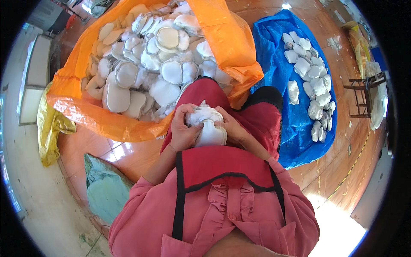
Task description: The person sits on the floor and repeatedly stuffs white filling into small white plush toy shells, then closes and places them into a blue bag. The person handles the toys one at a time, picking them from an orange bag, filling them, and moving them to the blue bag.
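Over my lap, both hands hold a soft white padded fabric piece (212, 132) with loose fluff at its top edge. My left hand (186, 128) pinches its left side, thumb pressed onto the face. On the right side, my right hand (231, 125) grips it with the thumb toward the middle. The fingertips behind the pad are hidden. Just beyond my knees, a large orange sack (96, 124) lies open, heaped with flat, rounded white pads (117, 98). To the right, a blue plastic sheet (295, 147) carries plumper white pads (319, 87) in a long pile.
A yellow sack (53, 128) lies by the left wall, with a green sack (107, 188) nearer to me. At the far right stands a small wooden stool (361, 96). Glossy orange tiles (338, 150) make up the floor.
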A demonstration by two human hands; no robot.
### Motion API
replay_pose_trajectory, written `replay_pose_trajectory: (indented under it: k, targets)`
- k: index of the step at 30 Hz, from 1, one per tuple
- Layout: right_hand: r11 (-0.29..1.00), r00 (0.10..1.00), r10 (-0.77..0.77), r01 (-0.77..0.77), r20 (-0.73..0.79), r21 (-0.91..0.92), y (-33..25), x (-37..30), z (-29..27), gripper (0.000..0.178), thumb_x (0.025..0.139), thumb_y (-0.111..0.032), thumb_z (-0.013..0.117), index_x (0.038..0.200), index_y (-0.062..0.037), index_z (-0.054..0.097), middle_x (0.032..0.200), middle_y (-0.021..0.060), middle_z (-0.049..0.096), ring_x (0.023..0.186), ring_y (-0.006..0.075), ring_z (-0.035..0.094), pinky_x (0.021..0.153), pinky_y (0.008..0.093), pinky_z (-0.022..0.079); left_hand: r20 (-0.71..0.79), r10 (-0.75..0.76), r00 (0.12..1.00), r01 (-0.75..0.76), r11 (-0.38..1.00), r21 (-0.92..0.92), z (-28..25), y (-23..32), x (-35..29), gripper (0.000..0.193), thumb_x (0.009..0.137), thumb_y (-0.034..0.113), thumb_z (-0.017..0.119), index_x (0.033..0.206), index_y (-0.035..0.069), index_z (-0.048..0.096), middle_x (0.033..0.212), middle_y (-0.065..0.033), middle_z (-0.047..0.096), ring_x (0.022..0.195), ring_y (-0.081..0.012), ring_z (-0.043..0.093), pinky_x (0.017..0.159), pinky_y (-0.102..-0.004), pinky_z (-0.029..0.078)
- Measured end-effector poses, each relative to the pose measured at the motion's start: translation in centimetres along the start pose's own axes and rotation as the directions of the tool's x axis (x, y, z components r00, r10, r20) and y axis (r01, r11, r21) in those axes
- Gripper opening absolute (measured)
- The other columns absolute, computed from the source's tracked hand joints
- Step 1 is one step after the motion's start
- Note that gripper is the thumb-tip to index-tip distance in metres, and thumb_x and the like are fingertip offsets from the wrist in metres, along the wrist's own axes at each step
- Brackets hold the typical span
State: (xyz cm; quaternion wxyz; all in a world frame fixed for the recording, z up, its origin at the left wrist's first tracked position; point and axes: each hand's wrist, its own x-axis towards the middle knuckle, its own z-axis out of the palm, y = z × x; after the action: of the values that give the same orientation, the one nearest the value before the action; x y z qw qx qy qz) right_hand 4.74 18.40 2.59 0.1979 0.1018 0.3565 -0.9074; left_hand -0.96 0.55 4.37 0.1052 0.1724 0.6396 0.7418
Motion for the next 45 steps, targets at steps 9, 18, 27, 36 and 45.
replay_pose_trajectory:
  k: [9, 18, 27, 36, 45]
  targets:
    - [0.961, 0.985, -0.101, 0.061, -0.137, -0.268, 2.1, 1.1, -0.3, 0.035, 0.074, 0.004, 0.068, 0.101, -0.0087, 0.051, 0.094, 0.0009, 0.057, 0.083, 0.0104, 0.055, 0.073, 0.0265, 0.048, -0.023, -0.083, 0.996, 0.085, 0.990, 0.116, -0.9, -1.5, -1.1, 0.048, 0.066, -0.012, 0.066, 0.105, 0.008, 0.046, 0.107, -0.0075, 0.051, 0.104, -0.0188, 0.052, 0.092, -0.0308, 0.042]
    - [0.953, 0.979, -0.156, 0.115, -0.130, -0.279, 3.0, 0.4, -0.9, 0.038, 0.070, 0.006, 0.071, 0.100, -0.0097, 0.052, 0.091, -0.0010, 0.058, 0.082, 0.0084, 0.056, 0.072, 0.0249, 0.048, 0.366, -0.539, 0.759, 0.651, 0.646, -0.399, -3.9, 1.4, 0.2, 0.053, 0.071, -0.002, 0.074, 0.119, 0.005, 0.050, 0.112, -0.0047, 0.055, 0.105, -0.0163, 0.054, 0.092, -0.0296, 0.044]
    - [0.934, 0.990, -0.108, 0.069, -0.093, -0.351, 3.5, 0.6, -1.5, 0.036, 0.070, 0.002, 0.074, 0.097, -0.0094, 0.054, 0.091, -0.0025, 0.057, 0.082, 0.0069, 0.054, 0.072, 0.0233, 0.046, 0.491, -0.579, 0.651, 0.693, 0.718, -0.072, -5.1, 0.6, 1.2, 0.043, 0.071, 0.003, 0.079, 0.105, 0.007, 0.053, 0.099, 0.0006, 0.056, 0.094, -0.0097, 0.055, 0.083, -0.0242, 0.045]
    - [0.827, 0.994, -0.099, 0.054, -0.050, -0.560, 4.3, 1.2, -2.6, 0.040, 0.066, 0.002, 0.073, 0.099, -0.0088, 0.053, 0.093, -0.0011, 0.055, 0.087, 0.0088, 0.051, 0.077, 0.0242, 0.044, 0.349, -0.280, 0.894, 0.132, 0.910, 0.392, -3.6, 0.1, -2.0, 0.026, 0.072, -0.006, 0.063, 0.084, 0.006, 0.043, 0.083, -0.0059, 0.043, 0.076, -0.0163, 0.048, 0.067, -0.0278, 0.042]
    - [0.946, 0.975, 0.220, -0.204, 0.036, -0.253, 0.4, -0.7, -0.8, 0.052, 0.069, -0.011, 0.075, 0.113, -0.0081, 0.047, 0.105, 0.0037, 0.052, 0.096, 0.0115, 0.050, 0.083, 0.0283, 0.044, 0.309, -0.077, 0.948, -0.055, 0.916, 0.397, -3.3, -0.8, -3.6, 0.032, 0.067, -0.013, 0.058, 0.088, 0.006, 0.043, 0.087, -0.0084, 0.042, 0.073, -0.0205, 0.046, 0.065, -0.0285, 0.041]
